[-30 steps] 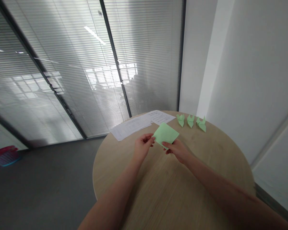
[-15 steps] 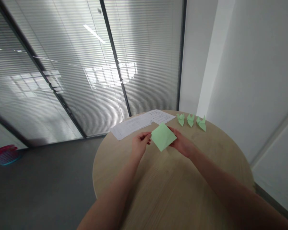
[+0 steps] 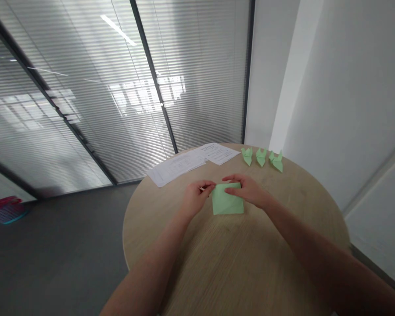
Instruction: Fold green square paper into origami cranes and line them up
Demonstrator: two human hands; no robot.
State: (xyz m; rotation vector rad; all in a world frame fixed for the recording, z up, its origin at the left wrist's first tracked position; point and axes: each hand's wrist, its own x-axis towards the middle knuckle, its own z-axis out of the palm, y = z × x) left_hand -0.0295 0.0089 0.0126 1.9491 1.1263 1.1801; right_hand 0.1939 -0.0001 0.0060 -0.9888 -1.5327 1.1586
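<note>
A light green square of paper (image 3: 228,204) is between my two hands over the round table, its edges now running roughly level and upright. My left hand (image 3: 197,195) pinches its upper left corner between thumb and fingers. My right hand (image 3: 246,189) is at the upper right, thumb lying across the face of the paper and the fingers reaching past its top edge. Behind my hands, at the table's far right, stand three folded green paper figures (image 3: 261,157) with pointed tips.
White printed sheets (image 3: 181,166) overlap along the far left edge of the round wooden table (image 3: 217,263). Glass panels with blinds (image 3: 197,87) rise behind it, and a white wall (image 3: 349,109) is on the right. A red and blue basket (image 3: 6,210) sits on the floor at left.
The green paper has turned from a diamond to a square stance and come down slightly. My right hand's thumb has moved onto its face. The whole view has shifted a little.
</note>
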